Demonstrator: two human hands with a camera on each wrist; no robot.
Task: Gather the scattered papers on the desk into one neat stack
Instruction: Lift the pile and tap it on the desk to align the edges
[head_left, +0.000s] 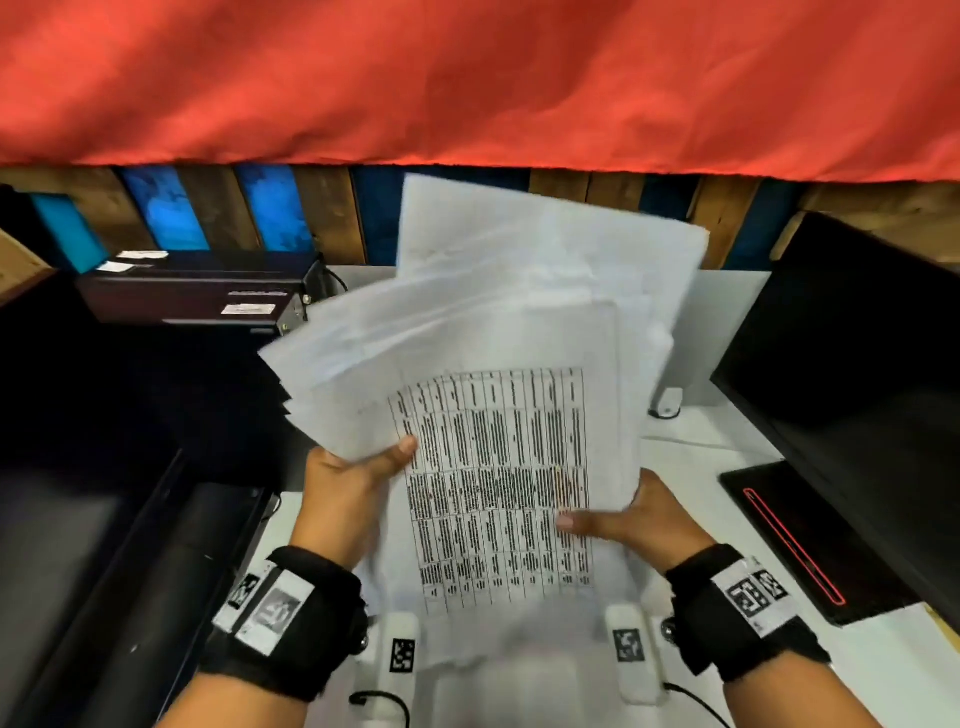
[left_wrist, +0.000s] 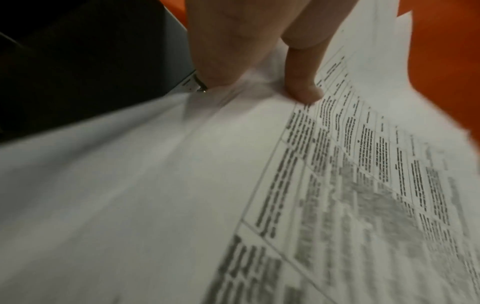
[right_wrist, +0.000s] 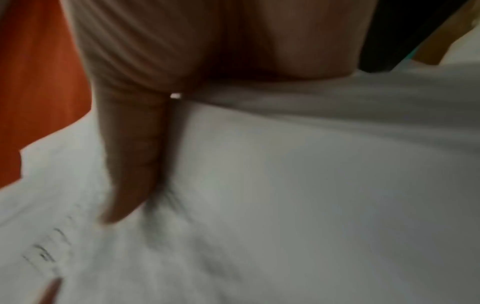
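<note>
A loose bundle of white papers is held up above the white desk, its sheets fanned out unevenly at the top. The front sheet carries a printed table. My left hand grips the bundle's left edge, thumb pressed on the front sheet. My right hand holds the right edge, thumb lying across the table print. In the right wrist view the thumb presses on the blurred paper. The fingers behind the sheets are hidden.
A black monitor stands at the right, its base marked with a red line. A dark box sits at the back left beside a dark drop-off. Red cloth hangs overhead. A small white adapter lies behind the papers.
</note>
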